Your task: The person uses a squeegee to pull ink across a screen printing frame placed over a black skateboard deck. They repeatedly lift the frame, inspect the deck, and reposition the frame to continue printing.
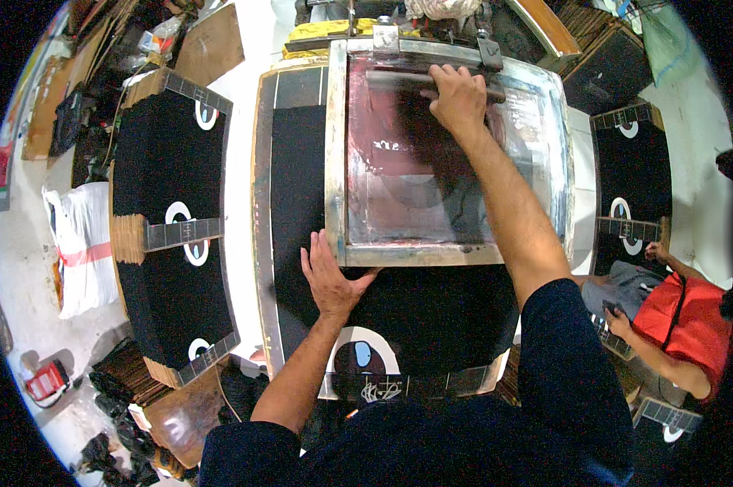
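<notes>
A screen-printing frame (336,162) with a reddish, ink-smeared mesh (391,195) lies over black fabric (431,300) in front of me. Near the frame's far end, my right hand (461,99) is closed around a grey, bar-shaped squeegee (395,79). My left hand (331,280) is at the frame's near left corner, fingers stretched and thumb spread along the near edge. Close to me, a white ring print with a dark centre and blue patch (364,355) shows on the fabric.
Black printed fabric pieces lie on boards at left (167,162) and right (633,170). Metal hinge clamps (387,37) hold the frame's far edge. A person in red (683,325) is at right. A white sack (82,247) and cardboard (212,49) stand at left.
</notes>
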Action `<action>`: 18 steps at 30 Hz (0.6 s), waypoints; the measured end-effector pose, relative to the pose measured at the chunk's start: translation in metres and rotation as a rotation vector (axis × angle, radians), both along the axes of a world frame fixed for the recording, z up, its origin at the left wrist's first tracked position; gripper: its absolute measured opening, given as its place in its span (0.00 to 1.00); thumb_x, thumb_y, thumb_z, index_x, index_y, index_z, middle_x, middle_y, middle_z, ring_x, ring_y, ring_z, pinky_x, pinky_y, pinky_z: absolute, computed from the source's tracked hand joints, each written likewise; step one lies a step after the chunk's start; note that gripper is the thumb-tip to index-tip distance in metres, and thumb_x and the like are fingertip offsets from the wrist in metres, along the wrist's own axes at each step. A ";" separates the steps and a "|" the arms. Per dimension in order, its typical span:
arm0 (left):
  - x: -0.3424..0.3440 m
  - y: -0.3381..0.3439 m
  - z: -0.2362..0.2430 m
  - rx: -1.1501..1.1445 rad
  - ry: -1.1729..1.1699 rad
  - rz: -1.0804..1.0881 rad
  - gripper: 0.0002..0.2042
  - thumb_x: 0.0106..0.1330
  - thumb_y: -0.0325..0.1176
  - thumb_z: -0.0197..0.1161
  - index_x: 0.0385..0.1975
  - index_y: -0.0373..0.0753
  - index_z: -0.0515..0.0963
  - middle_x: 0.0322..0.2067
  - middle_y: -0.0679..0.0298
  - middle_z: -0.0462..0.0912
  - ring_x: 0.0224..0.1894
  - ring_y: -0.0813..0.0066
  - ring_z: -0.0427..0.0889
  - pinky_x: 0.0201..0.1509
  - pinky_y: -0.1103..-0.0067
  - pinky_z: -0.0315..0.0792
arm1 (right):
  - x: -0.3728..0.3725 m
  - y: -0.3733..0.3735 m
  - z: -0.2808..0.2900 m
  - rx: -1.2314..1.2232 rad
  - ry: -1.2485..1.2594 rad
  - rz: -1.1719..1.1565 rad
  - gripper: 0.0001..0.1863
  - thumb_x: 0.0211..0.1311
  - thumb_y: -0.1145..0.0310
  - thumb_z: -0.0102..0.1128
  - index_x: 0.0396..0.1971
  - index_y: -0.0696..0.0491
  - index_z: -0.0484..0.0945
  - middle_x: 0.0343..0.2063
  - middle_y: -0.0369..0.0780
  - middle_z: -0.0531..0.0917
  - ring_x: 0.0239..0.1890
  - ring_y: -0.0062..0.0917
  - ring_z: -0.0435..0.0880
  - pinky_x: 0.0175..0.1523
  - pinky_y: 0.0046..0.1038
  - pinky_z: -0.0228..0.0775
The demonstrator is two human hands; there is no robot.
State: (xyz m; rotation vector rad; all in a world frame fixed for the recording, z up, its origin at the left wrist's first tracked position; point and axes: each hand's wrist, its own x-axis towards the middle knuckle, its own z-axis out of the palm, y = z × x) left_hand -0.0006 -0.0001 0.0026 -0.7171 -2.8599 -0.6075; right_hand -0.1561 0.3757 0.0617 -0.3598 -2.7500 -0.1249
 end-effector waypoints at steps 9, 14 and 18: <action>-0.001 0.001 0.005 0.019 -0.017 -0.009 0.62 0.48 0.67 0.77 0.74 0.27 0.54 0.72 0.47 0.61 0.78 0.52 0.57 0.80 0.52 0.48 | 0.122 -0.074 0.001 -0.074 -0.005 0.003 0.29 0.32 0.67 0.80 0.42 0.44 0.79 0.40 0.33 0.81 0.48 0.31 0.79 0.52 0.38 0.68; 0.001 -0.001 0.003 0.027 -0.024 -0.015 0.62 0.49 0.66 0.76 0.74 0.28 0.53 0.73 0.47 0.60 0.78 0.52 0.56 0.81 0.52 0.47 | 0.129 -0.078 -0.002 -0.099 0.044 0.023 0.22 0.42 0.72 0.75 0.41 0.45 0.78 0.36 0.33 0.78 0.43 0.32 0.77 0.50 0.37 0.65; -0.002 -0.002 0.002 0.104 -0.077 -0.019 0.61 0.50 0.64 0.77 0.75 0.27 0.52 0.74 0.46 0.60 0.79 0.53 0.56 0.81 0.51 0.46 | 0.130 -0.075 0.000 -0.097 0.014 0.028 0.25 0.38 0.71 0.77 0.41 0.44 0.79 0.39 0.34 0.80 0.47 0.32 0.79 0.54 0.39 0.68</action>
